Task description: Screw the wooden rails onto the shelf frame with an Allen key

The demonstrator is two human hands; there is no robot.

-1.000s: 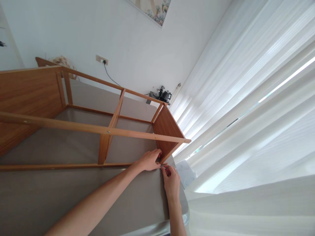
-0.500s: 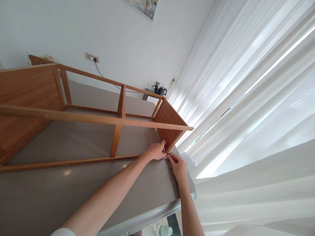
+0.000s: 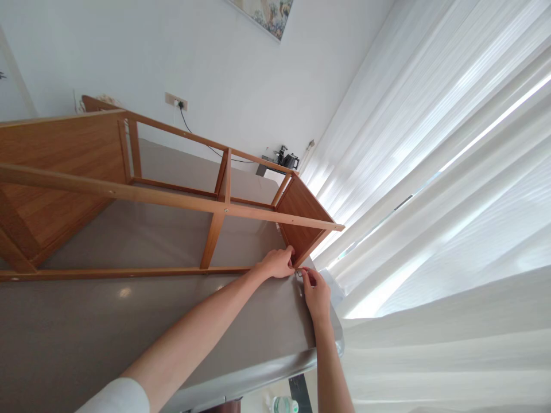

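Note:
A wooden shelf frame lies on its side across the grey table. My left hand is closed around the end of the frame's lower rail, at the corner by the right end panel. Just right of it, my right hand pinches a thin, bent metal hex key between thumb and fingertips. The key's tip is at the corner of the frame; whether it sits in a screw is too small to tell. A screw head shows at the middle of the upper front rail.
The table's rounded edge runs close beside my right forearm. White curtains hang to the right. Behind the frame are a black kettle and a wall socket with a cord. A plastic bottle stands below the table edge.
My right hand has turned and shifted slightly, and the hex key now points differently at the corner. My left hand keeps its hold. The whole view has moved a little.

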